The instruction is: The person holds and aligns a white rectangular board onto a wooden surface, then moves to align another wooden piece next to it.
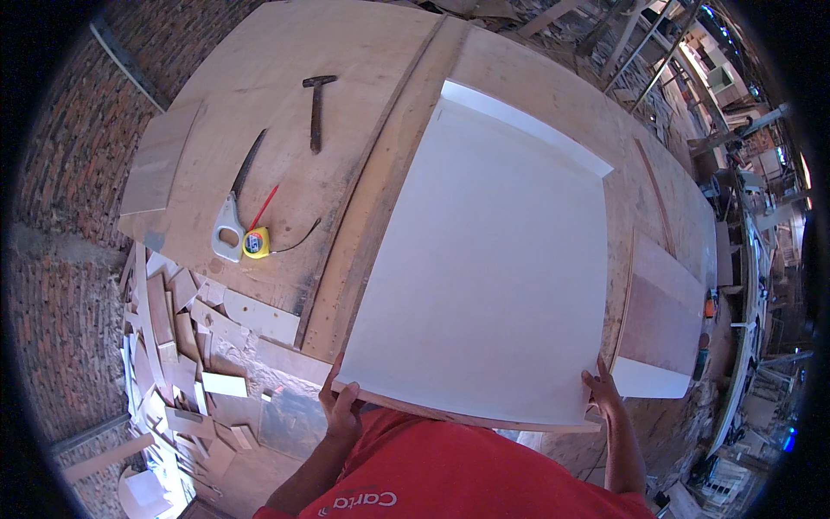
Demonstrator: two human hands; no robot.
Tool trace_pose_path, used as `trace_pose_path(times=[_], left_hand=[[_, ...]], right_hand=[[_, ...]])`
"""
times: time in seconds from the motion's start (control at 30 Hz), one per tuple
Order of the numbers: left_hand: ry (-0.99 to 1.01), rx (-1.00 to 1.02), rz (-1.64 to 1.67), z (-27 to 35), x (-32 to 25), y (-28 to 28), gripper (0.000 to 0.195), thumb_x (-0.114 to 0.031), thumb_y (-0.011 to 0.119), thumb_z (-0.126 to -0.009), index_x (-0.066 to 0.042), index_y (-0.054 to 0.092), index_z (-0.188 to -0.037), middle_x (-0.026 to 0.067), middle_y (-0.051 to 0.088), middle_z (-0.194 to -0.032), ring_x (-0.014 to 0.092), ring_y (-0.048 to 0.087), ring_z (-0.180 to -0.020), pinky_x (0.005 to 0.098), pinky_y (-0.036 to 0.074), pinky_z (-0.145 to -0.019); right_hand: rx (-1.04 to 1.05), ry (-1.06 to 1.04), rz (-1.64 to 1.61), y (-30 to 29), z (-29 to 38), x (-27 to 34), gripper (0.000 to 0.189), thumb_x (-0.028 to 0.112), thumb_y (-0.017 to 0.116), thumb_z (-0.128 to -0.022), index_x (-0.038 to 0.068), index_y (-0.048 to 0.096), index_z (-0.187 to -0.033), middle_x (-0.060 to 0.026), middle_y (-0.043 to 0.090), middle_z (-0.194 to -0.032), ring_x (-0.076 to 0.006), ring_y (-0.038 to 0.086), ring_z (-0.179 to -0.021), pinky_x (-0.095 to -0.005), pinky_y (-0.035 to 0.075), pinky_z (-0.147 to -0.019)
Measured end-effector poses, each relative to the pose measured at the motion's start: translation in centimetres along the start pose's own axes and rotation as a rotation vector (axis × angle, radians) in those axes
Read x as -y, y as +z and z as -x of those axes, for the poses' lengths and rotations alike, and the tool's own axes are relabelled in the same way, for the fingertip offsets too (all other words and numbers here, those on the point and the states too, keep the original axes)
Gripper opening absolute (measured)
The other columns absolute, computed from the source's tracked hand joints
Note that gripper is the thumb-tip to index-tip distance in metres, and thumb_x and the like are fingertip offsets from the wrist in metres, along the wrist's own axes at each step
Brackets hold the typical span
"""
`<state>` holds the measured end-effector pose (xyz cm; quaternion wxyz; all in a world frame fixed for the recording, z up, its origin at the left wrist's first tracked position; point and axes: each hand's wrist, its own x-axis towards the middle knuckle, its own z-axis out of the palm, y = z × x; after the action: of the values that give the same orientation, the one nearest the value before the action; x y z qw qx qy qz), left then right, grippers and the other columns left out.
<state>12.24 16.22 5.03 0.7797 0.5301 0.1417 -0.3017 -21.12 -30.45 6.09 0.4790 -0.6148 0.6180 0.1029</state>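
Note:
A large white-faced wooden panel lies on the plywood worktable, its near edge close to my red shirt. A narrow white strip runs along its far edge. My left hand grips the near left corner, thumb on the top face. At the near right corner, my right hand holds the side edge. To the left lie a hammer, a handsaw with a grey handle, a red pencil or marker and a yellow tape measure with a dark strap.
A raised wooden strip crosses the table left of the panel. Smaller boards lie at the right and another board at the far left. Wood offcuts are heaped on the floor beside the brick wall.

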Motion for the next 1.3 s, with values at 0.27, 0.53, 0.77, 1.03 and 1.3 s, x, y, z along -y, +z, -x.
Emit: trace_pose_path(times=[0.27,0.53,0.77,1.03,1.3], left_hand=[[0.003,-0.035,0.095,-0.3,1.2,-0.5,0.073,-0.016,0.059,-0.08,0.003,0.039,-0.147,0.0195,0.055,-0.128,0.028,0.061,-0.113,0.0386,0.056,-0.091],[0.025,-0.035,0.105,-0.6,2.0,-0.8,0.073,-0.019,0.062,-0.08,0.001,0.04,-0.147,0.016,0.056,-0.126,0.027,0.061,-0.113,0.0388,0.057,-0.09],[0.008,-0.044,0.055,-0.4,1.9,-0.6,0.076,-0.026,0.063,-0.081,0.003,0.038,-0.147,0.0178,0.055,-0.128,0.029,0.059,-0.117,0.0425,0.054,-0.095],[-0.004,-0.08,0.167,-0.4,2.2,-0.2,0.072,-0.02,0.065,-0.081,-0.002,0.041,-0.146,0.0157,0.056,-0.127,0.029,0.06,-0.114,0.0421,0.057,-0.093],[-0.061,-0.115,0.206,-0.2,3.3,-1.0,0.063,-0.019,0.064,-0.086,-0.006,0.04,-0.143,0.0153,0.052,-0.128,0.029,0.058,-0.116,0.0431,0.056,-0.092]], right_hand=[[0.04,0.018,-0.064,0.8,0.3,0.9,0.083,0.028,0.064,-0.098,0.033,0.009,-0.16,-0.0225,0.059,-0.133,-0.0344,0.065,-0.107,-0.057,0.056,-0.081],[0.011,0.041,-0.033,0.8,-0.5,-0.3,0.081,0.026,0.063,-0.099,0.032,0.01,-0.16,-0.0225,0.062,-0.126,-0.0335,0.066,-0.103,-0.0568,0.056,-0.08],[0.02,0.021,-0.05,1.2,-0.7,-0.2,0.082,0.025,0.064,-0.098,0.034,0.011,-0.16,-0.0218,0.062,-0.126,-0.0315,0.067,-0.099,-0.0522,0.058,-0.076],[0.045,-0.056,-0.073,1.0,-1.6,-1.8,0.083,0.025,0.064,-0.098,0.036,0.011,-0.16,-0.0205,0.059,-0.131,-0.0318,0.067,-0.1,-0.0514,0.057,-0.072],[0.041,-0.046,-0.045,1.1,-1.8,-1.9,0.081,0.026,0.064,-0.098,0.037,0.012,-0.16,-0.0207,0.056,-0.137,-0.0348,0.063,-0.111,-0.0586,0.054,-0.081]])
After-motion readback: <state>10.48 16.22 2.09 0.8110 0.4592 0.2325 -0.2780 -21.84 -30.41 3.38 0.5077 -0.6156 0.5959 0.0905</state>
